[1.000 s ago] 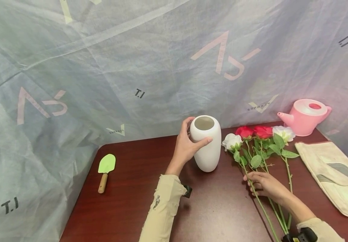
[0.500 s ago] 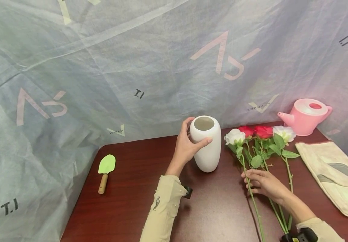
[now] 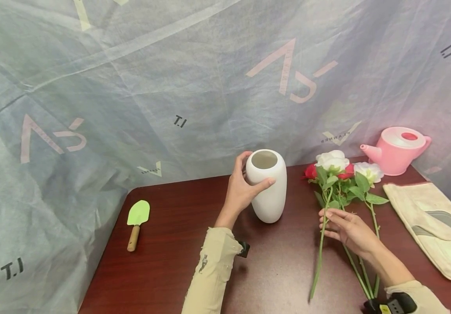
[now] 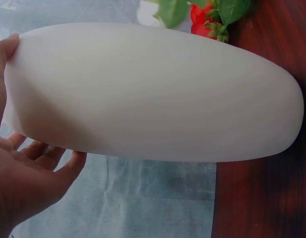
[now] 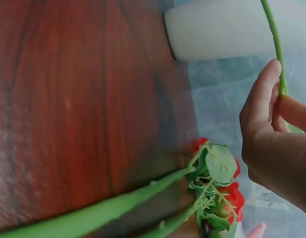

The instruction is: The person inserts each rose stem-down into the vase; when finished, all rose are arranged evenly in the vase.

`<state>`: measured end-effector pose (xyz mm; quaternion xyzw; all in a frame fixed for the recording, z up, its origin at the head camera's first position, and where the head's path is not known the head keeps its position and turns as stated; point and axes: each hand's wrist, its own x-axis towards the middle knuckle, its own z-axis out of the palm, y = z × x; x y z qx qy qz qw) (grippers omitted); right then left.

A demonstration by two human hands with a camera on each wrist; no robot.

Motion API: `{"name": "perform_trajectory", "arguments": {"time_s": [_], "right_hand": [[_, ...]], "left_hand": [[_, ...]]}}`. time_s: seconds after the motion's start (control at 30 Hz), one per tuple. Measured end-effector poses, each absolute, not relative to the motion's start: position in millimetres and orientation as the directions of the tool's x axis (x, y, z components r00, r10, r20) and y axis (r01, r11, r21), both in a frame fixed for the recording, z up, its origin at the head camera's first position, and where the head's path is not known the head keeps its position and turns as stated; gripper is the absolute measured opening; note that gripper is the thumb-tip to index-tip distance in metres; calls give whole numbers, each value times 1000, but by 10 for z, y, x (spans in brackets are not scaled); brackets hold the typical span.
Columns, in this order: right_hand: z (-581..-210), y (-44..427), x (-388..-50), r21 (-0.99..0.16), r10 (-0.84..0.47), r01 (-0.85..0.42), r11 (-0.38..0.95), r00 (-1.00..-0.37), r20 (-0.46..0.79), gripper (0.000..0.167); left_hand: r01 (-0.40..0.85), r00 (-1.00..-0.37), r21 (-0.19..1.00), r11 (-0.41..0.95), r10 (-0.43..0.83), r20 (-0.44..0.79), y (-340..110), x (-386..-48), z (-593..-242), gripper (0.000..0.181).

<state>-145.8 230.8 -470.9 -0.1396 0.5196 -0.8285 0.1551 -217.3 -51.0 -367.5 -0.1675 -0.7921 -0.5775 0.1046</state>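
Observation:
A white vase [image 3: 269, 196] stands upright on the dark red table. My left hand [image 3: 242, 187] grips it near the rim, thumb across the front and fingers round the left side, as the left wrist view also shows on the vase wall [image 4: 158, 94]. My right hand [image 3: 350, 231] pinches the green stem of a white rose [image 3: 332, 161] between thumb and fingers. That rose is raised off the table, its stem end pointing down toward me. Behind it lie red roses [image 5: 234, 201], partly hidden, and another white rose [image 3: 368, 172].
A pink watering can [image 3: 399, 150] stands at the back right. Cream work gloves [image 3: 425, 226] lie on the right side of the table [image 3: 178, 266]. On the left lies a green trowel [image 3: 138, 213] with a wooden handle. A grey cloth [image 3: 194, 87] hangs behind.
My right hand has lifted the white rose off the others; its bloom has moved right and up, and its stem now hangs more steeply. My left hand and the vase have stayed put.

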Motion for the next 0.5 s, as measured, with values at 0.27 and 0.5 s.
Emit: {"name": "perform_trajectory", "arguments": {"time_s": [0.27, 0.5], "right_hand": [[-4583, 2344, -1436, -857, -245, -35, -515, -952, 186, 30], [-4389, 2382, -1426, -753, -124, -148, -641, -948, 292, 31]], "left_hand": [[376, -926, 885, 275, 143, 349, -496, -2182, -3669, 80], [383, -923, 887, 259, 148, 356, -486, -2182, -3664, 80]]}}
